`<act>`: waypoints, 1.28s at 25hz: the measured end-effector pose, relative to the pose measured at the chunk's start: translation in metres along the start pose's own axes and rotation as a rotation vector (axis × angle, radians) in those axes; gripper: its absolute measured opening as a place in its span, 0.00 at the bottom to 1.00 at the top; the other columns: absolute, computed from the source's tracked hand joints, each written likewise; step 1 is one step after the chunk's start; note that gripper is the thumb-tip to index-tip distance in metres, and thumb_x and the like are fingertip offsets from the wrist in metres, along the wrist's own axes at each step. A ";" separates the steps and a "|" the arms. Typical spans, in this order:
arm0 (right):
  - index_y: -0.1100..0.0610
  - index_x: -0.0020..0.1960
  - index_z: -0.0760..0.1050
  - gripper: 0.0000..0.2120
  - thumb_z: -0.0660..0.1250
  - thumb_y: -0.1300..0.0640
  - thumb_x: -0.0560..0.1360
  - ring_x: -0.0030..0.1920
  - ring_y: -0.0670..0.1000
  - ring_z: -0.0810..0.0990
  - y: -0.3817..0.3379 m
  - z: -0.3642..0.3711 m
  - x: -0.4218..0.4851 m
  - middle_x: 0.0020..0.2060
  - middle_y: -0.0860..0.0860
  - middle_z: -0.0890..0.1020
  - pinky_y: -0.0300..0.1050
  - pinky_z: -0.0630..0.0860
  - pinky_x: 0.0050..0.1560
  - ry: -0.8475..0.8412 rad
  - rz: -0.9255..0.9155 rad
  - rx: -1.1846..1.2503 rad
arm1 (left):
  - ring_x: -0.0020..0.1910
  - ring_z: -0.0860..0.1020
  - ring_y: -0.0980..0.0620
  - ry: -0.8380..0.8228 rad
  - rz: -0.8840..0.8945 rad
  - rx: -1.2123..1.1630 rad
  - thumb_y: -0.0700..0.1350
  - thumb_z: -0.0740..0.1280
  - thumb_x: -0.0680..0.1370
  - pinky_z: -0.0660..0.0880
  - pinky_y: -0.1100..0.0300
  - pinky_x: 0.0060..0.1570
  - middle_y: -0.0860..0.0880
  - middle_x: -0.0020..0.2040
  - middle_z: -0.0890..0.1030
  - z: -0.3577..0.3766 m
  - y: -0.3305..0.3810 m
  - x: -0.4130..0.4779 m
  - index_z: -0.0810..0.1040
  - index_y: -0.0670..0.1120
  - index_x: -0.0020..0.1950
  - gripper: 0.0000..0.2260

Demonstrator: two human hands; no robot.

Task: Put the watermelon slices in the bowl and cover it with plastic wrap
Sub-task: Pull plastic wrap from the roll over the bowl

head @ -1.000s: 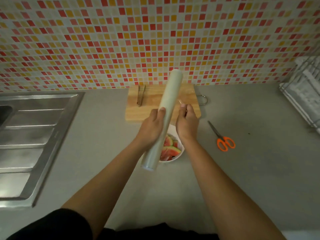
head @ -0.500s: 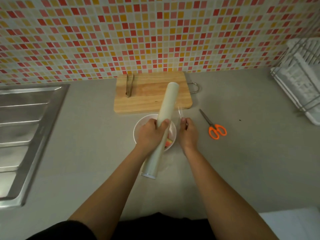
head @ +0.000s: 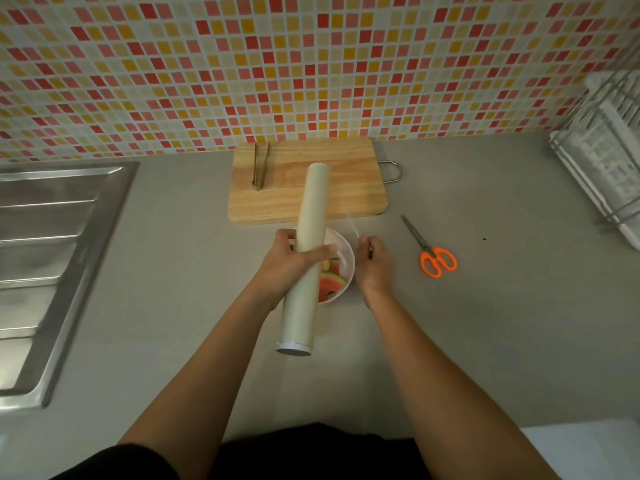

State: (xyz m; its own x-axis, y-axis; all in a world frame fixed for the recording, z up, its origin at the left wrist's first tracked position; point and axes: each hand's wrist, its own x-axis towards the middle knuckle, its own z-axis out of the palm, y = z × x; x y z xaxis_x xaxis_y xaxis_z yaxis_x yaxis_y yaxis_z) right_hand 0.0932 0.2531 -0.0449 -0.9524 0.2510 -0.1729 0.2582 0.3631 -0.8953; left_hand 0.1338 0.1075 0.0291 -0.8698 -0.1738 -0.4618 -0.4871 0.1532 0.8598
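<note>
**Two hands on the wrap, above the bowl**

Two hands work over the grey counter point(head: 485, 341). Our left hand point(head: 287, 265) is closed around the roll point(head: 306, 258), fingers curled over its middle; the roll runs from near to far, its far end above the board point(head: 311, 199) and its near end hanging over bare counter. Our right hand point(head: 374, 263) sits just right of the roll, thumb and fingers pinched on the edge of the film point(head: 351, 225), which shows only as a thin bright line running up from the fingertips.

Under the roll stands the white bowl point(head: 348, 261), partly hidden, with the slices point(head: 330, 280) inside it, red flesh and green rind visible at the right of the roll.

On the board's left end lie tongs point(head: 260, 166). Scissors point(head: 431, 249) with orange handles lie right of the bowl, apart from it. A sink point(head: 52, 254) fills the left, a rack point(head: 602, 168) the far right.
</note>
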 end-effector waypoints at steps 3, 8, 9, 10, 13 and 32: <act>0.57 0.39 0.68 0.12 0.55 0.55 0.80 0.36 0.53 0.72 0.000 0.001 0.000 0.30 0.50 0.73 0.43 0.58 0.34 0.003 -0.027 -0.030 | 0.44 0.80 0.51 0.046 0.078 0.139 0.51 0.74 0.64 0.80 0.52 0.41 0.51 0.49 0.77 -0.008 -0.004 0.002 0.70 0.52 0.59 0.25; 0.58 0.39 0.67 0.12 0.56 0.56 0.80 0.37 0.53 0.71 0.000 0.003 0.000 0.33 0.54 0.74 0.43 0.56 0.34 0.018 -0.081 -0.039 | 0.48 0.79 0.48 0.050 0.128 0.176 0.55 0.64 0.71 0.78 0.52 0.46 0.48 0.57 0.77 -0.017 -0.006 0.001 0.56 0.57 0.73 0.33; 0.58 0.39 0.67 0.12 0.56 0.56 0.80 0.37 0.53 0.71 0.000 0.004 0.000 0.33 0.54 0.74 0.43 0.56 0.33 0.024 -0.086 -0.042 | 0.47 0.80 0.47 0.040 0.107 0.151 0.56 0.64 0.71 0.79 0.51 0.46 0.47 0.56 0.77 -0.019 -0.005 0.002 0.54 0.59 0.72 0.32; 0.58 0.39 0.68 0.12 0.56 0.56 0.80 0.37 0.53 0.71 -0.001 0.004 0.001 0.33 0.54 0.74 0.43 0.56 0.33 0.026 -0.085 -0.044 | 0.46 0.80 0.47 0.035 0.091 0.146 0.57 0.65 0.70 0.79 0.50 0.45 0.46 0.55 0.78 -0.020 -0.004 0.001 0.54 0.59 0.71 0.33; 0.60 0.39 0.70 0.12 0.56 0.57 0.80 0.36 0.53 0.71 -0.002 0.004 0.002 0.33 0.54 0.74 0.42 0.56 0.33 0.028 -0.092 -0.046 | 0.45 0.80 0.49 0.034 0.046 0.147 0.58 0.75 0.62 0.80 0.51 0.43 0.49 0.51 0.77 -0.021 -0.002 0.001 0.61 0.51 0.64 0.37; 0.57 0.38 0.66 0.12 0.56 0.55 0.80 0.36 0.55 0.70 -0.010 0.001 0.008 0.33 0.56 0.74 0.43 0.53 0.32 0.058 -0.124 -0.123 | 0.40 0.81 0.48 0.078 -0.003 0.095 0.51 0.74 0.67 0.76 0.59 0.29 0.46 0.47 0.78 -0.065 -0.014 0.005 0.71 0.49 0.54 0.20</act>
State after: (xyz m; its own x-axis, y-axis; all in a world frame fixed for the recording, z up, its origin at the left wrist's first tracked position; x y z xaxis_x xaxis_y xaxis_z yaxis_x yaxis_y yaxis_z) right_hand 0.0830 0.2508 -0.0380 -0.9682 0.2472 -0.0374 0.1607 0.5005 -0.8507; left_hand 0.1410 0.0416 0.0286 -0.8613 -0.2487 -0.4432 -0.4984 0.2432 0.8321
